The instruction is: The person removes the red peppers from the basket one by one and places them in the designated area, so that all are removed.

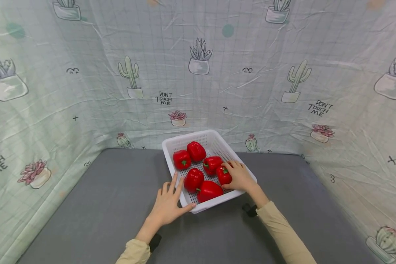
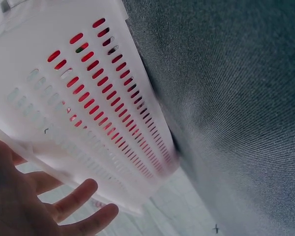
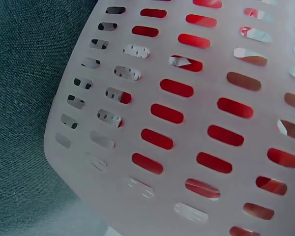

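A white slotted plastic basket (image 1: 173, 168) sits slightly turned on the grey table and holds several red bell peppers. In its right part, my right hand (image 1: 240, 178) reaches over the rim and grips one red bell pepper (image 1: 223, 175) between thumb and fingers. Another bell pepper (image 1: 212, 165) lies right beside those fingertips. With fingers spread, my left hand (image 1: 166, 206) is at the basket's near-left corner, its thumb at the rim. The left wrist view shows the left hand's fingers (image 2: 73, 201) along the basket's edge. In the right wrist view the basket wall (image 3: 123, 196) hides the right hand's grip.
The grey table (image 1: 118, 205) extends to both sides of the basket. Behind it and at both sides hangs a pale curtain (image 1: 171, 80) printed with potted cacti and lettering. The basket's back corner stands close to the rear curtain.
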`<state>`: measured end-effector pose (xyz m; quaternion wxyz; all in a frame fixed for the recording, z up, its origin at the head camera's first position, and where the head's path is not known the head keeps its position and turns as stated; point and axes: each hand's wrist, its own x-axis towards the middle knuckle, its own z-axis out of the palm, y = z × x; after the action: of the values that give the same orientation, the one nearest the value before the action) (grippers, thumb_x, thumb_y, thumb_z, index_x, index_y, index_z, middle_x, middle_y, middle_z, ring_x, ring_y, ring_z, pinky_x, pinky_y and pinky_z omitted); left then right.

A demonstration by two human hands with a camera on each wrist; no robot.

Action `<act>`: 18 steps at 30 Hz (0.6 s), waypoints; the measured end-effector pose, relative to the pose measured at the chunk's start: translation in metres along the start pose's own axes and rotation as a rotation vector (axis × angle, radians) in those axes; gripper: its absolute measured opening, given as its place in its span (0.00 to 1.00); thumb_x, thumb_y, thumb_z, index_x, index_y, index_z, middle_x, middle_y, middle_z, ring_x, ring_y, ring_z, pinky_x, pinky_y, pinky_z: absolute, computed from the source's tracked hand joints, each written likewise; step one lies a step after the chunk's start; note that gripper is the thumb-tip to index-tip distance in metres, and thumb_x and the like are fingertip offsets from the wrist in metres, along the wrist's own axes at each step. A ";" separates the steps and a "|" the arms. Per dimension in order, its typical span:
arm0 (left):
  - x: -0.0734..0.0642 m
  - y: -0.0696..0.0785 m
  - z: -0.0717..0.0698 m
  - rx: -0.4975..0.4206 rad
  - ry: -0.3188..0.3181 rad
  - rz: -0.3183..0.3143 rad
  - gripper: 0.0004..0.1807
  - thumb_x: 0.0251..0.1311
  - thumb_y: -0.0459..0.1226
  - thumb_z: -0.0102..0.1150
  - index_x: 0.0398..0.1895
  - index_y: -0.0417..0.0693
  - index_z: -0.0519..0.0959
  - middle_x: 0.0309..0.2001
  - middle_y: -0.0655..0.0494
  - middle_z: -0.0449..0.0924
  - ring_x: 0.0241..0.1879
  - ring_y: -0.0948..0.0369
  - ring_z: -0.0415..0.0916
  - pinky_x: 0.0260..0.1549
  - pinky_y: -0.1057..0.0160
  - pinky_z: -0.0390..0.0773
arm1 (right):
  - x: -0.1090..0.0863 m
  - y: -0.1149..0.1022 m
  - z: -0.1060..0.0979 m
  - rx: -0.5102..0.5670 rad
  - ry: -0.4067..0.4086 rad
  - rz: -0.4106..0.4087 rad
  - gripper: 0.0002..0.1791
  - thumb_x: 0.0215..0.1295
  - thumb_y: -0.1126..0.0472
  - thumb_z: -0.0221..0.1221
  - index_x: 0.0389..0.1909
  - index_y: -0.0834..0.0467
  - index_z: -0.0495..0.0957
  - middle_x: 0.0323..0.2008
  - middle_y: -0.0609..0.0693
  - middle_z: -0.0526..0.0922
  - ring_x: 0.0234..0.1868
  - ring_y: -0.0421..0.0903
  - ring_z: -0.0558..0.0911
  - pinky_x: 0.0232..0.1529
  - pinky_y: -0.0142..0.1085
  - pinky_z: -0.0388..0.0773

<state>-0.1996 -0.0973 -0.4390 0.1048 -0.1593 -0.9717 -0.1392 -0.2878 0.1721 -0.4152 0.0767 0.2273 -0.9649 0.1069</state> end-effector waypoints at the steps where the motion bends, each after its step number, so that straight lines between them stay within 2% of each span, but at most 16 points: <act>1: 0.000 0.000 0.000 0.001 0.000 0.000 0.52 0.46 0.69 0.43 0.69 0.49 0.48 0.71 0.51 0.39 0.57 0.50 0.55 0.52 0.46 0.61 | -0.001 0.000 0.000 0.003 0.012 -0.002 0.40 0.37 0.47 0.69 0.55 0.56 0.67 0.53 0.58 0.70 0.55 0.56 0.66 0.54 0.56 0.61; 9: 0.001 0.001 0.000 -0.012 0.002 0.005 0.51 0.46 0.69 0.44 0.69 0.50 0.48 0.71 0.49 0.39 0.57 0.49 0.55 0.52 0.45 0.60 | -0.004 0.004 -0.004 -0.030 0.083 -0.007 0.41 0.35 0.46 0.70 0.53 0.56 0.67 0.50 0.56 0.69 0.53 0.54 0.65 0.53 0.53 0.62; 18: 0.000 0.000 -0.001 -0.017 -0.002 0.001 0.51 0.46 0.68 0.45 0.69 0.50 0.49 0.71 0.50 0.39 0.57 0.50 0.55 0.52 0.45 0.60 | -0.019 0.008 -0.020 0.021 0.162 -0.041 0.41 0.33 0.48 0.70 0.52 0.56 0.65 0.49 0.55 0.69 0.50 0.51 0.64 0.46 0.49 0.67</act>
<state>-0.1995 -0.0973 -0.4385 0.1025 -0.1610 -0.9705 -0.1472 -0.2731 0.1915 -0.4013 0.1545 0.2382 -0.9495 0.1335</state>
